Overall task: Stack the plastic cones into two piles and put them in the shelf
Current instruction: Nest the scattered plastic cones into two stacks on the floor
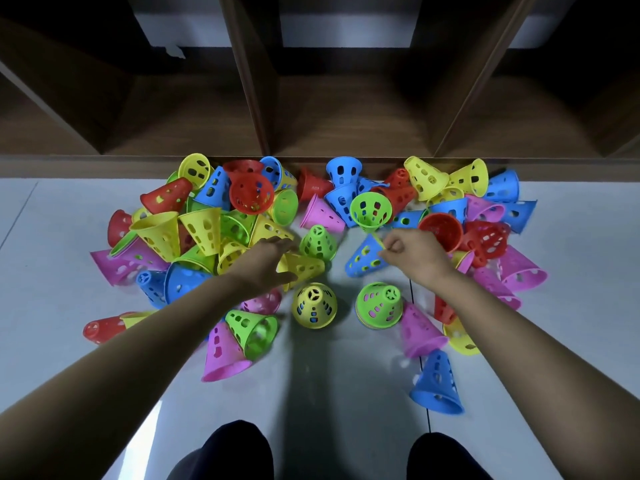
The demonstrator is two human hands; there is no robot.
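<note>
Many perforated plastic cones in red, yellow, blue, green and pink lie scattered on the pale floor (329, 368) in front of a dark wooden shelf (346, 133). Two short upright stacks stand near me: one topped by a yellow cone (314, 305), one topped by a green cone (379, 305). My left hand (266, 259) reaches over a yellow cone (306, 266) lying on its side, fingers above its wide end and thumb below. My right hand (412, 252) is curled and pinches the rim of a blue cone (365, 259) that lies on its side.
The shelf's low compartments stand open behind the heap, split by upright dividers (249, 81). A small green cone (318, 242) stands upright between my hands. Loose pink (225, 355) and blue cones (438, 386) lie close to my knees (239, 452).
</note>
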